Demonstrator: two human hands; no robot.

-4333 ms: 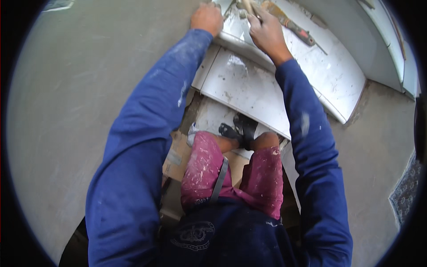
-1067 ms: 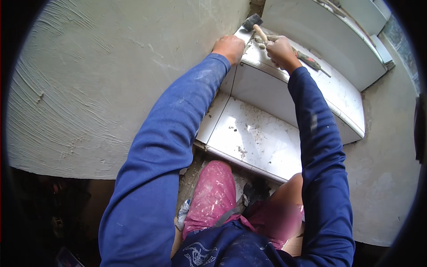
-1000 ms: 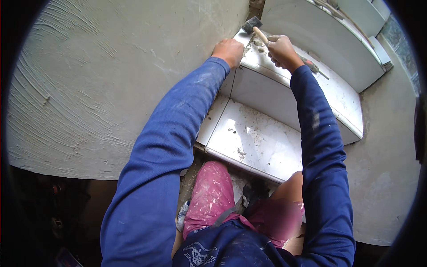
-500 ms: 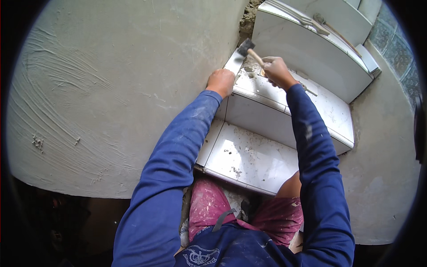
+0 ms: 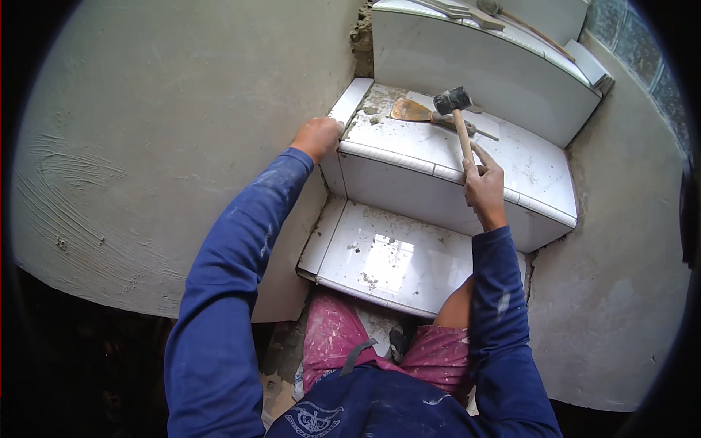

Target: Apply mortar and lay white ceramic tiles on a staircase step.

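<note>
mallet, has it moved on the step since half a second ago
Yes. The mallet head was at the step's left end by the wall; now it is nearer the middle, beside the trowel, handle in the right hand.

- White-tiled stair tread [image 5: 526, 157] in the middle carries a trowel [image 5: 411, 111] with an orange-brown blade lying flat, mortar crumbs scattered near its left end.
- Lower tread [image 5: 387, 259] below it, glossy white, bears specks of grey mortar.
- Upper tread [image 5: 511, 33] holds long tools near the top edge.
</note>
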